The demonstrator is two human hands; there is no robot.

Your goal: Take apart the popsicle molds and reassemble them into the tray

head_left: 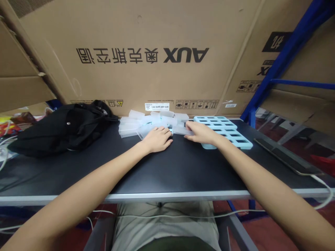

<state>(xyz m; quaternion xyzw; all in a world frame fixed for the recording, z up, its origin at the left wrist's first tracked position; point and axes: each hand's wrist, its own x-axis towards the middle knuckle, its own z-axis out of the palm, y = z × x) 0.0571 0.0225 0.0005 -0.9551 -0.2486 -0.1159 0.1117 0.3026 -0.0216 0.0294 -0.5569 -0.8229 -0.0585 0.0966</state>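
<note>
A heap of frosted clear plastic boxes (131,126) lies at the back of the black table, with small light-blue bits showing among them. My left hand (157,139) rests palm down at the heap's front edge, fingers stretched out toward the boxes and nothing gripped. At the heap's right end, my right hand (200,133) has thumb and fingers closed around the end of one clear plastic box (182,130), which lies low and sideways. Just behind and right of that hand is a light-blue tray with rectangular openings (242,142), partly hidden by the hand and wrist.
A black bag (60,129) lies at the left. At the right edge a phone (285,155) rests with a white cable (321,181) plugged in. A large cardboard box (146,80) stands behind the table (183,174), beside a blue metal frame (277,66).
</note>
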